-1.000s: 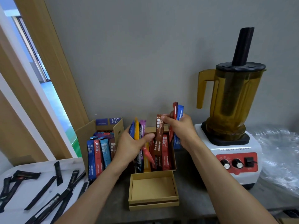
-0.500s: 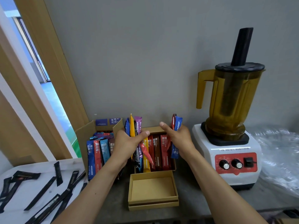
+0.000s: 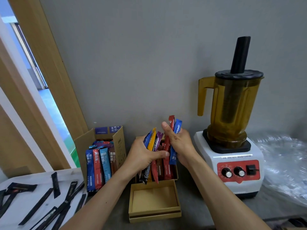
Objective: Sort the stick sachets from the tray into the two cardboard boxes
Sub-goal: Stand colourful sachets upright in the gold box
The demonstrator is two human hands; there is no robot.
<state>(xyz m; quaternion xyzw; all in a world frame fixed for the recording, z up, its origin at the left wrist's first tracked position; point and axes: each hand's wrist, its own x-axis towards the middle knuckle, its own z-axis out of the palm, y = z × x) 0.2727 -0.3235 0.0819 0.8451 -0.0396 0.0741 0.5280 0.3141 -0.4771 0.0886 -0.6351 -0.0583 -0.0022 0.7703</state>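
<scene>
My left hand (image 3: pixel 142 156) grips a bunch of coloured stick sachets (image 3: pixel 153 141), blue, yellow and purple on top, above the small cardboard box (image 3: pixel 175 170) that holds more red and brown sachets upright. My right hand (image 3: pixel 180 145) holds a red and a blue sachet (image 3: pixel 174 128) just to the right, thumb raised, the two hands almost touching. The larger open cardboard box (image 3: pixel 119 146) at the left is packed with standing sachets. Several black stick sachets (image 3: pixel 55 185) lie on the white tray (image 3: pixel 21 206) at the lower left.
An empty cardboard lid (image 3: pixel 154 214) lies in front of the small box. A blender (image 3: pixel 232 133) with an amber jug stands at the right, clear plastic wrap (image 3: pixel 285 163) beyond it. The grey wall is close behind; a wooden door frame rises at the left.
One second ago my right hand held a brown sachet, which now stands in the small box. Both hands dipped to the box, then came up and closer together.
</scene>
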